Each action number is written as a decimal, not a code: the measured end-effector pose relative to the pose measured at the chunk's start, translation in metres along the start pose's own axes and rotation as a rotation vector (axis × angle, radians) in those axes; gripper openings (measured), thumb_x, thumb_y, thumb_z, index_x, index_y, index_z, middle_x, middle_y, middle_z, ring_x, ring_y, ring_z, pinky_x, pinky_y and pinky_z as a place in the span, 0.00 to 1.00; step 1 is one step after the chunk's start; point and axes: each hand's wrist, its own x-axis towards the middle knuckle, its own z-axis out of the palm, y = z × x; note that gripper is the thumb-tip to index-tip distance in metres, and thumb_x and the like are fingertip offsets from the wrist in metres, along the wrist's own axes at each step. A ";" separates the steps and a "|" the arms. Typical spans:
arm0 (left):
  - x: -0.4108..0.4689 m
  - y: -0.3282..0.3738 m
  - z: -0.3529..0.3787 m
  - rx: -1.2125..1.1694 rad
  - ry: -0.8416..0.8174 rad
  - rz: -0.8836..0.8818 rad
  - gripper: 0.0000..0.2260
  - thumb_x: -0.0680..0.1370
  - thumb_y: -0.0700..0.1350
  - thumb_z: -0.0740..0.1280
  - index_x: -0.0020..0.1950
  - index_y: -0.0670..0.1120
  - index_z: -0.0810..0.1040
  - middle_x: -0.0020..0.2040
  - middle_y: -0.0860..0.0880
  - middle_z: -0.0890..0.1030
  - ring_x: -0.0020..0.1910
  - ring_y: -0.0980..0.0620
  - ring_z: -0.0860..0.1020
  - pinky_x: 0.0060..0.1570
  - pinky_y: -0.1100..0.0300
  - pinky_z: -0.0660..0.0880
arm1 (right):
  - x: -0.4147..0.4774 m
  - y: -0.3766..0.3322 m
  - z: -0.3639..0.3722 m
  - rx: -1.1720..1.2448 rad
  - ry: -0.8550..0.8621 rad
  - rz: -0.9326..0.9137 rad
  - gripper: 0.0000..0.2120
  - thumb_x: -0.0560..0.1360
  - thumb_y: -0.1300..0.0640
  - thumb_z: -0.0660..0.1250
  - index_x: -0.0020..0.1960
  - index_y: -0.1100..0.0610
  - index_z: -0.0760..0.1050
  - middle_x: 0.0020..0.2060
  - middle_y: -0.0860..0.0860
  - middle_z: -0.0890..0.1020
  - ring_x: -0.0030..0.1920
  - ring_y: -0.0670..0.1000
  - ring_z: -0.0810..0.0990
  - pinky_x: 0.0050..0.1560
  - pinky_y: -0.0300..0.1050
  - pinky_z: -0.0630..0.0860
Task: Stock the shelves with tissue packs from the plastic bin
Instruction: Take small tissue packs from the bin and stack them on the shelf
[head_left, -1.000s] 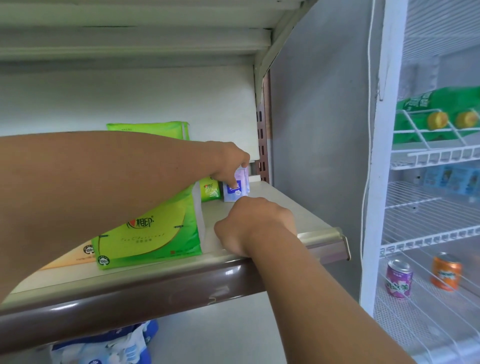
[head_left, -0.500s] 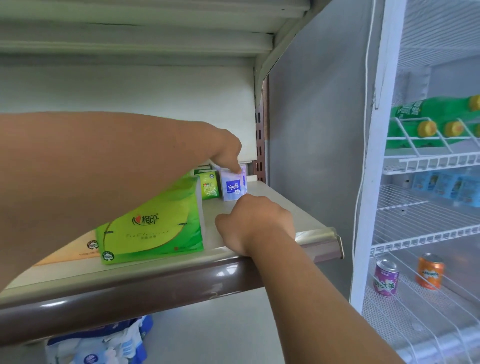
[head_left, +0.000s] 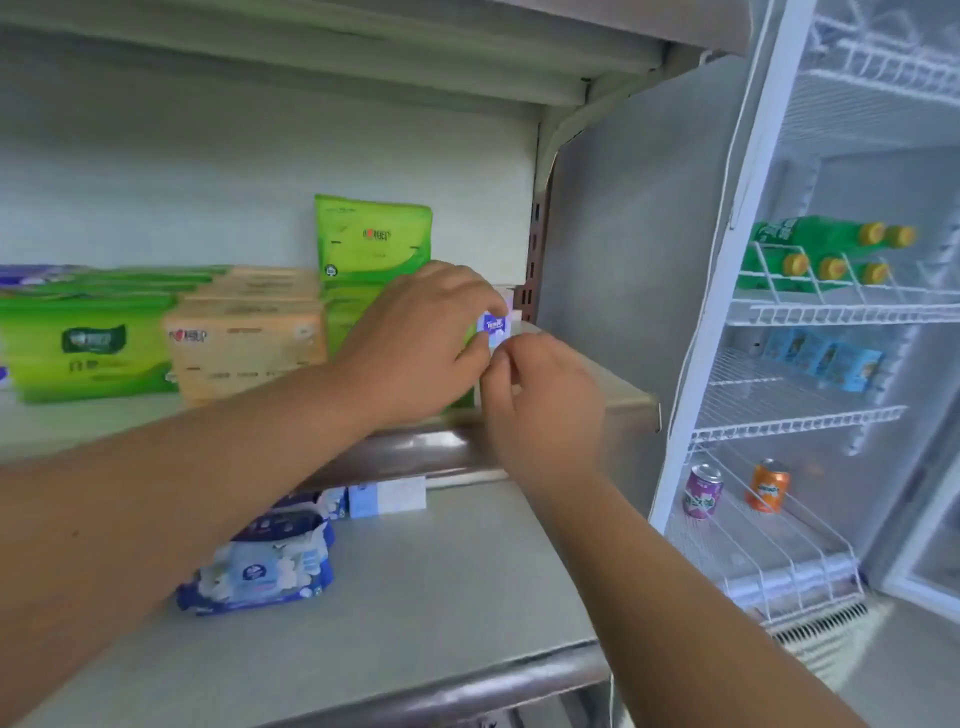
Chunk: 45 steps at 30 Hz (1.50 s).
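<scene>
The small blue tissue pack (head_left: 493, 326) is at the far right end of the shelf (head_left: 618, 389), pinched in the left hand (head_left: 415, 338); the right hand (head_left: 543, 400) curls at its lower edge (gripping or only touching, I cannot tell). Released unevenly by 2 hands, it could topple or slip off the near lip.

This is a small shop. Metal shelving hangs from a slotted upright (head_left: 535, 249). The upper shelf (head_left: 615, 400) carries rows of green tissue packs (head_left: 88, 348) and beige tissue packs (head_left: 244, 343) faced outward, and the lower shelf (head_left: 457, 582) carries blue wipes packs (head_left: 260, 571). Just beside it stands a white display cooler (head_left: 727, 270), whose wire racks (head_left: 800, 421) hold green bottles (head_left: 810, 244), a purple can (head_left: 702, 491) and an orange can (head_left: 769, 486).
</scene>
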 end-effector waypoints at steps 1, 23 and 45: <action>-0.017 0.005 -0.006 -0.036 0.043 -0.025 0.14 0.72 0.41 0.62 0.55 0.45 0.80 0.53 0.47 0.81 0.54 0.44 0.76 0.56 0.53 0.72 | -0.008 -0.017 -0.003 0.035 0.006 -0.004 0.12 0.75 0.54 0.57 0.35 0.57 0.71 0.32 0.54 0.75 0.34 0.57 0.72 0.32 0.49 0.66; -0.654 0.076 0.019 -0.761 -0.107 -2.026 0.05 0.78 0.40 0.65 0.52 0.48 0.77 0.44 0.48 0.81 0.39 0.53 0.79 0.28 0.64 0.69 | -0.503 -0.214 0.018 -0.003 -1.464 0.405 0.08 0.79 0.48 0.59 0.49 0.49 0.76 0.42 0.49 0.82 0.42 0.53 0.79 0.38 0.44 0.70; -0.634 0.188 0.166 -0.957 -1.270 -1.766 0.16 0.80 0.53 0.58 0.64 0.48 0.74 0.60 0.43 0.80 0.48 0.45 0.78 0.46 0.55 0.74 | -0.625 -0.097 -0.008 -0.554 -2.318 0.539 0.27 0.79 0.45 0.62 0.74 0.54 0.65 0.70 0.55 0.72 0.68 0.57 0.72 0.66 0.48 0.68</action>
